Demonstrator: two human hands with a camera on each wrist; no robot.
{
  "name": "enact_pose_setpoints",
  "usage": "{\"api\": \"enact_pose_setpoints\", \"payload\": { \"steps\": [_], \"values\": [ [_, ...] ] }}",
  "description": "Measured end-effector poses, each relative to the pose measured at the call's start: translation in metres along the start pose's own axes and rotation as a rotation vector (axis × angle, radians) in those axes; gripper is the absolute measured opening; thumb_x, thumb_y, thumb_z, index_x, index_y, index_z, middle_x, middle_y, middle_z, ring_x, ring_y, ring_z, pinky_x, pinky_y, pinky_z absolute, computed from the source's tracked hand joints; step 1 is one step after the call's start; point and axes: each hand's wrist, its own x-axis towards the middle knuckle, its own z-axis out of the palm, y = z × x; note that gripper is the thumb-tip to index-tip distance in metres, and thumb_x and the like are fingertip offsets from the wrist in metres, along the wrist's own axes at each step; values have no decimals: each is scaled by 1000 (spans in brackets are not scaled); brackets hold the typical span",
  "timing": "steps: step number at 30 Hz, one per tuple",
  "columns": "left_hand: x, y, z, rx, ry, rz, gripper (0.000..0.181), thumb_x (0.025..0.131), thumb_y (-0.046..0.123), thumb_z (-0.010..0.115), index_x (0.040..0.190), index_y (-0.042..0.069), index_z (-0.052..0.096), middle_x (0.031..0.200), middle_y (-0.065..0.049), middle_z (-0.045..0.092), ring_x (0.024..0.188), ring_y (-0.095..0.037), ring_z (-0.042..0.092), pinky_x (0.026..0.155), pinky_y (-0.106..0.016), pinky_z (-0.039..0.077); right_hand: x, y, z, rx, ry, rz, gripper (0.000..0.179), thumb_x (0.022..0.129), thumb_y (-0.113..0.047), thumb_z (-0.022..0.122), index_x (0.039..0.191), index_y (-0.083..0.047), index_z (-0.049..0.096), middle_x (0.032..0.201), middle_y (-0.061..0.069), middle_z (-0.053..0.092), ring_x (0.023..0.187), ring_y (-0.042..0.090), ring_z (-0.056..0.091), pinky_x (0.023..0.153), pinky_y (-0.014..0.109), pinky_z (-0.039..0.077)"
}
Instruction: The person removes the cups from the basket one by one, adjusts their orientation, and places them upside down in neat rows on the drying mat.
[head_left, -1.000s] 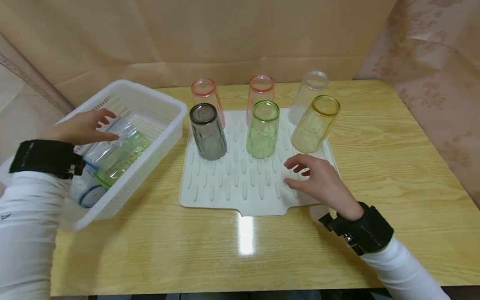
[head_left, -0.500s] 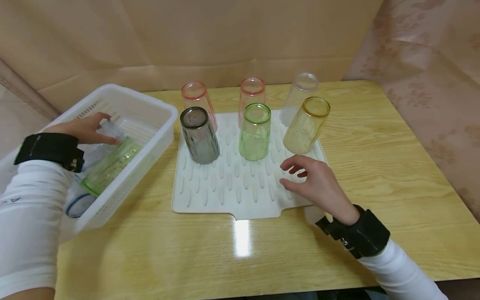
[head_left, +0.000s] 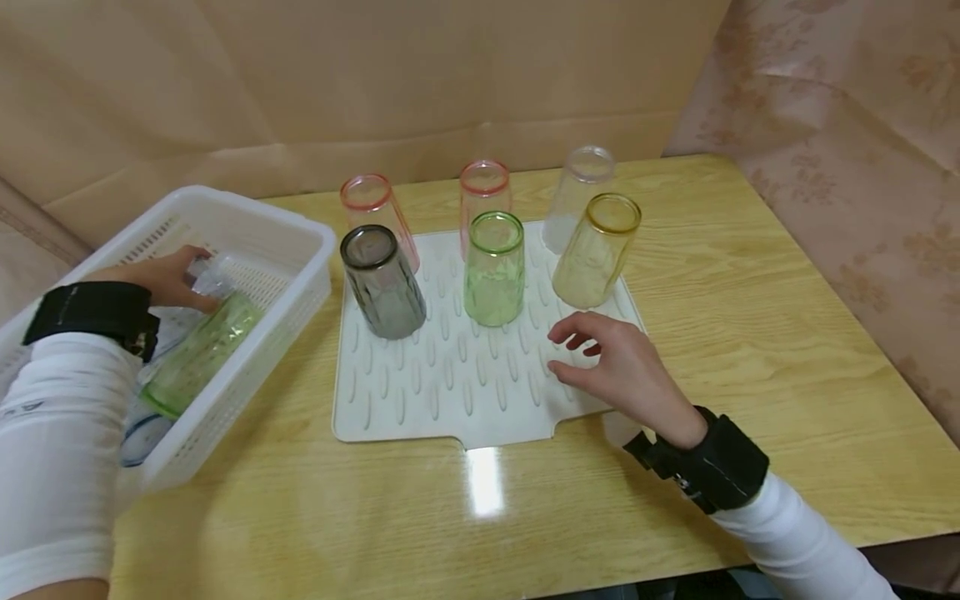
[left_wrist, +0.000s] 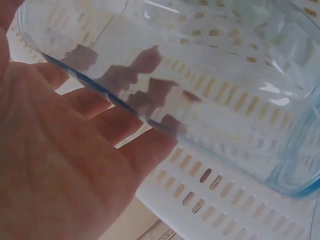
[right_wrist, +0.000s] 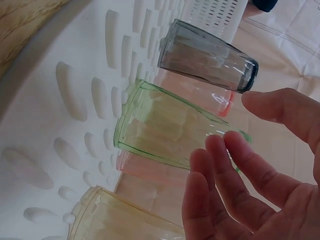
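Inside the white basket [head_left: 313,265] at the left, my left hand [head_left: 168,277] grips a clear, blue-tinted glass [left_wrist: 210,95]; its fingers curl round the far side in the left wrist view. Beside it in the basket lies a green glass [head_left: 202,358]. A blue-rimmed glass [head_left: 145,439] lies near the basket's front end, partly covered. My right hand [head_left: 618,358] holds nothing, fingers loosely bent, above the right front of the white draining mat [head_left: 435,417]. The nearest glass to it in the head view is an upside-down yellow glass [head_left: 596,260].
Also upside down on the mat are a grey glass [head_left: 386,287], a green glass [head_left: 495,275], two red-tinted glasses behind, such as the left red glass [head_left: 382,212], and a clear glass [head_left: 577,200]. A cloth-covered wall [head_left: 420,75] closes off the table's back.
My left hand has lowered into the basket and taken hold of the clear glass. The head view has shifted, moving the scene slightly left. My right hand keeps its pose.
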Motion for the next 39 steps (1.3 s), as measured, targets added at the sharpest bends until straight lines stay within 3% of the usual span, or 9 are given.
{"api": "enact_pose_setpoints", "payload": {
  "steps": [4,8,12,15,21,27,31,35,39],
  "values": [
    [-3,-5,0,8,4,-4,81,80,22,67,127,-16,14,113,-50,34,104,-60,37,88,-68,33,1,-1,1,4,-8,-2,25,73,-17,74,95,-10,63,94,9,68,83,24,62,70,44,53],
    [-5,-15,-1,-39,-2,-15,87,81,27,68,129,-15,10,120,-46,27,108,-58,31,88,-71,29,3,0,2,0,-11,-3,25,74,-17,74,95,-10,63,94,10,68,83,25,62,70,44,53],
    [-7,-23,-4,-84,23,-9,89,81,27,68,131,-15,6,123,-43,22,109,-55,27,90,-71,25,4,2,3,-10,-15,-1,25,74,-17,73,95,-9,63,94,10,68,83,25,61,70,44,53],
    [-10,-23,-6,-63,62,16,86,81,24,68,130,-15,8,122,-44,25,107,-55,30,89,-70,26,5,3,3,-13,-16,3,25,74,-18,73,96,-10,64,94,10,68,84,25,61,70,44,53],
    [-18,-5,-15,-5,133,57,82,82,21,66,131,-11,9,117,-43,33,97,-54,40,83,-69,32,6,5,3,-8,-8,3,25,74,-18,73,95,-10,64,95,10,68,84,25,62,70,44,54],
    [-29,15,-27,-77,140,123,86,84,17,65,138,0,0,130,-39,19,108,-55,28,85,-76,25,7,4,4,-21,-6,2,24,74,-19,73,95,-10,64,94,10,69,84,24,62,69,42,54],
    [-35,27,-33,-55,213,191,89,81,11,68,139,-2,1,130,-38,21,108,-54,27,83,-74,27,7,4,4,-27,0,-9,24,74,-19,72,95,-11,64,94,10,69,83,24,62,69,41,53],
    [-41,40,-37,21,296,230,92,77,12,71,138,-5,4,122,-38,29,103,-52,34,80,-69,31,8,4,5,-24,-1,-10,24,74,-19,72,96,-10,64,94,10,68,84,24,62,70,42,53],
    [-48,55,-39,96,394,315,93,70,11,76,136,-7,13,114,-35,38,96,-47,40,76,-64,34,8,4,6,-22,-6,0,24,75,-20,72,96,-11,64,95,10,68,85,23,61,71,42,53]
  ]
}}
